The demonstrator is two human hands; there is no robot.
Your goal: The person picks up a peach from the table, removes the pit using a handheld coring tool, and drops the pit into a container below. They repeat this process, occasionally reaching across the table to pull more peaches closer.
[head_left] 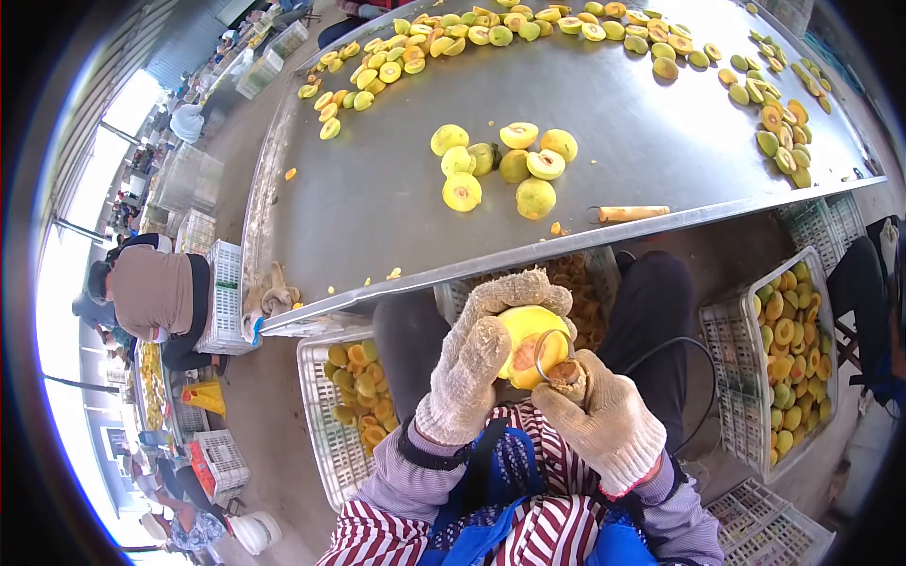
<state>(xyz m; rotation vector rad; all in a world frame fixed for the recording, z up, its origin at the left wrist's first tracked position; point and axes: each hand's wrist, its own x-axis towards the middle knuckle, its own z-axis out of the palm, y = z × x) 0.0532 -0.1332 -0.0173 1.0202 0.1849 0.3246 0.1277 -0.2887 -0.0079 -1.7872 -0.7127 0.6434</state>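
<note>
My left hand (469,363), in a knitted work glove, is closed around a yellow peach half (522,341) with its cut face turned toward my right hand. In my gloved right hand (609,415) is a pitting knife (566,374) with a looped metal blade. Its ring lies against the reddish middle of the cut face, and most of the handle is hidden in my fingers. Both hands are above my lap, just in front of the metal table (377,212). A small group of peaches (514,166), some halved, lies on the tabletop ahead.
Many peach halves (406,57) line the table's far side. A second wooden-handled tool (632,214) lies near its front edge. Crates of peaches stand at left (316,415) and right (746,396). Scraps (576,283) fill one beneath the table. Other people (156,288) sit at left.
</note>
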